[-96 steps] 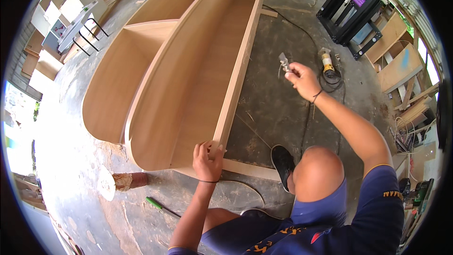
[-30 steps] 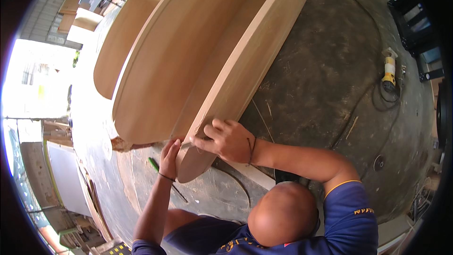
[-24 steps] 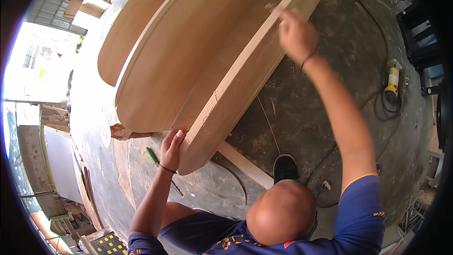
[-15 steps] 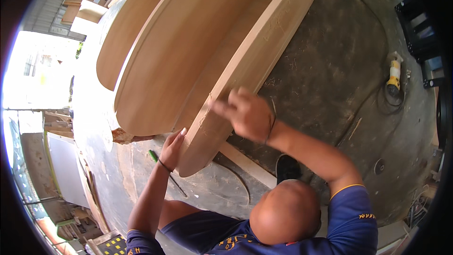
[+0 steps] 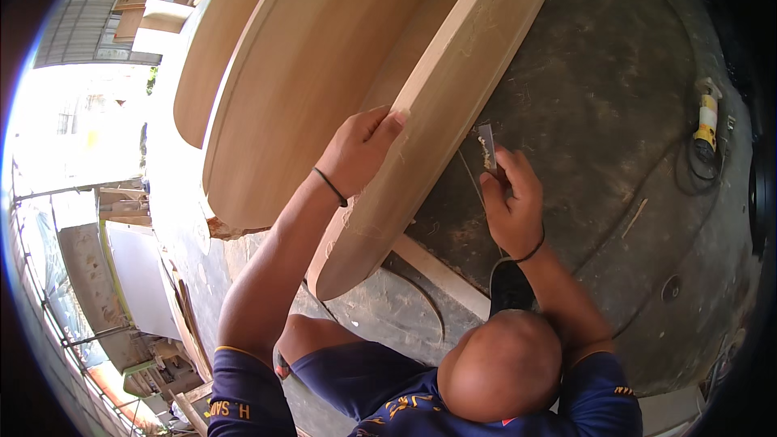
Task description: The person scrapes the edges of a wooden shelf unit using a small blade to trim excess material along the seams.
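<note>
A long pale wooden board (image 5: 437,121) with a rounded near end runs up and to the right, edge on, with thin curled shavings clinging to its face. My left hand (image 5: 360,150) is closed over its upper left edge, the thumb lying on top and the other fingers partly hidden. Clear of the board on the right, my right hand (image 5: 515,206) grips a flat metal scraper blade (image 5: 486,146), which points away from me with pale shavings stuck to it. The blade's lower end is hidden in the fingers.
Curved wooden panels (image 5: 299,89) of the same piece stand to the left. A yellow and white power tool (image 5: 706,125) with a cord lies on the dark floor at right. A wooden strip (image 5: 441,267) and a round disc (image 5: 671,288) also lie there.
My left hand has slid farther up along the board's edge. My right hand has come off the board to the right, bringing the scraper blade into plain sight.
</note>
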The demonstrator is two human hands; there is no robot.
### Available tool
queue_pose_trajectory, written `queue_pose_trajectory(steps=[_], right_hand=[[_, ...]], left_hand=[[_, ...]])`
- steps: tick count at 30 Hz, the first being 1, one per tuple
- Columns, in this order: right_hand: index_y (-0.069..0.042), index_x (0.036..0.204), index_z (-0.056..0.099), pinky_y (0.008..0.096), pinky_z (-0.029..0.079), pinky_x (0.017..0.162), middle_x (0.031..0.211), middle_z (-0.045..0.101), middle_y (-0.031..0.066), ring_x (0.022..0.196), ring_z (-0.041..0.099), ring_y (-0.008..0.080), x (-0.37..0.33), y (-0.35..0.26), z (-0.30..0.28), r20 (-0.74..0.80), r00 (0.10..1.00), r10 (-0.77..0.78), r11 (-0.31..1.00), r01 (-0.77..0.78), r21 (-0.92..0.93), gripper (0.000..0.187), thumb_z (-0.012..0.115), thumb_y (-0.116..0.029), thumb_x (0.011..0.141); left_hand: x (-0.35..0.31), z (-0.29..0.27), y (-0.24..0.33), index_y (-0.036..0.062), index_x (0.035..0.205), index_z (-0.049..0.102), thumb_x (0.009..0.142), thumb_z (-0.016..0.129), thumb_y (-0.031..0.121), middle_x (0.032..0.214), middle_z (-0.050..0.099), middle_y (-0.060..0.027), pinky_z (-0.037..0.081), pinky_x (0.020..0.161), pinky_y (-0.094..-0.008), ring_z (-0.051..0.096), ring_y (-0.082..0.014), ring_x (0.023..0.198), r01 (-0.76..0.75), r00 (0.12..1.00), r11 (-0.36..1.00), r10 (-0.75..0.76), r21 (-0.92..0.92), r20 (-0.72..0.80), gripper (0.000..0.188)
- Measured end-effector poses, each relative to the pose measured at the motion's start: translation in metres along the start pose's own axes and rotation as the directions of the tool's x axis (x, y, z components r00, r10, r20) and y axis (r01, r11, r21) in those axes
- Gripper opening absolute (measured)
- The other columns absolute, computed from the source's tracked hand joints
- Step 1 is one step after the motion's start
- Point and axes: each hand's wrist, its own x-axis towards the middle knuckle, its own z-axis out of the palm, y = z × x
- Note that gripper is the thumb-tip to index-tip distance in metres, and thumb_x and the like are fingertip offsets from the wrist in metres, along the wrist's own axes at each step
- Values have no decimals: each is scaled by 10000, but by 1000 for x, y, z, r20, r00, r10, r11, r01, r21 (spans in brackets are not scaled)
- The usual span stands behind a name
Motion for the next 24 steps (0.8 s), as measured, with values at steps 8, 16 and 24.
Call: queue_pose_trajectory(steps=[8,16,24], right_hand=[[5,1132,616,256,412,577,833,544,70,669,511,122,23,2,13,-81,996,34,995,-26,92,289,579,48,849],[-39,1153,636,409,507,652,876,613,160,731,602,338,138,24,4,-115,871,-478,847,422,-324,312,569,-27,848],[-125,1204,641,435,503,624,841,548,134,768,564,338,117,-12,34,220,774,-594,591,606,-533,367,577,-64,848]], left_hand=[[4,6,-20,-38,971,615,1010,504,408,702,390,62,347,603,-233,355,-34,692,-105,993,992,100,-74,-67,461],[10,14,-34,-38,999,600,972,558,345,671,501,-69,397,573,-306,464,-147,613,-258,941,958,221,-123,-257,386],[-138,17,-128,-2,1184,563,887,649,168,881,670,-224,530,711,-434,667,-412,815,-127,909,936,242,327,-339,353]])
